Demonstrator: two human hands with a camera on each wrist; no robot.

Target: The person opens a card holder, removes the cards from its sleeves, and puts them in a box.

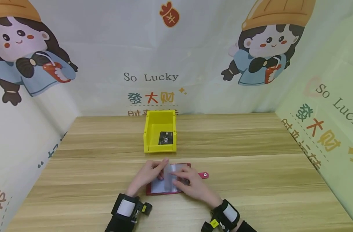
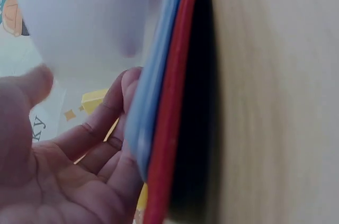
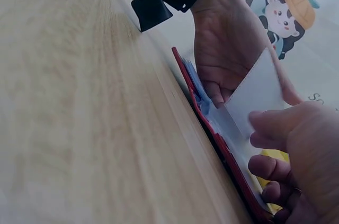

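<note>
A small red card holder [image 1: 148, 189] with clear plastic sleeves lies spread on the table between my hands. One translucent sleeve page [image 3: 259, 94] stands up from its middle. My left hand [image 1: 149, 172] rests its fingers against the left-side sleeves [image 2: 151, 102], its thumb apart from them. From the other side, my right hand [image 1: 193, 184] touches the raised page with a fingertip, which shows blurred through the plastic in the left wrist view. Its other fingers are loosely bent over the right half. The holder's snap strap [image 1: 203, 175] sticks out to the right.
Behind the card holder stands a yellow open-front bin [image 1: 160, 149], with a black Vip card [image 1: 166, 138] lying inside. Wood-grain table [image 1: 251, 180] surrounds them. A printed cloth [image 1: 106, 58] hangs along the back and sides. Each wrist wears a black camera strap.
</note>
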